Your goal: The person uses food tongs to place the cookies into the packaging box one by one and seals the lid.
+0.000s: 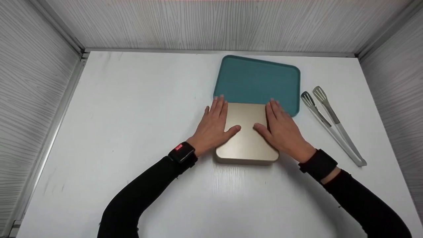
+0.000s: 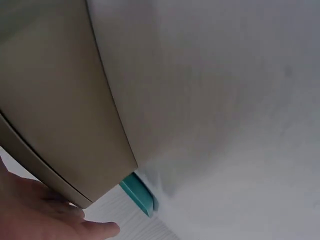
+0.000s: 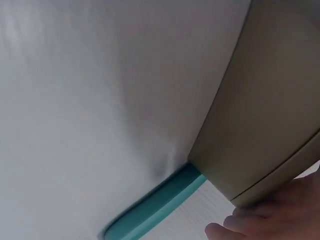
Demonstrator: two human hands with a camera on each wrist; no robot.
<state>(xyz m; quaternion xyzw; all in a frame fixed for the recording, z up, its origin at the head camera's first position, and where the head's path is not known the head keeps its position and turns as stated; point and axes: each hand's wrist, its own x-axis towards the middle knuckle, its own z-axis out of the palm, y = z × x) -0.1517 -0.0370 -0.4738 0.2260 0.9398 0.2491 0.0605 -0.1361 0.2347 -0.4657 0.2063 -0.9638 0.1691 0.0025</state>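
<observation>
A gold lidded tin box [image 1: 248, 145] lies on the white table, its far end against the near part of a teal tray [image 1: 257, 81]. My left hand [image 1: 214, 127] rests along the box's left edge with straight fingers and its thumb on the lid. Mirroring it, the right hand [image 1: 284, 132] lies on the right edge, thumb also on top. In the left wrist view, the box's side [image 2: 65, 100] shows a lid seam, with fingers at the lid's far corner. The right wrist view shows the opposite side [image 3: 265, 100], fingertips close to the lid corner.
Metal tongs [image 1: 346, 136] with slotted heads lie spread on the table, right of the tray and the right hand. Wood-patterned panels [image 1: 211, 26] enclose the table [image 1: 132, 99] at the back and both sides.
</observation>
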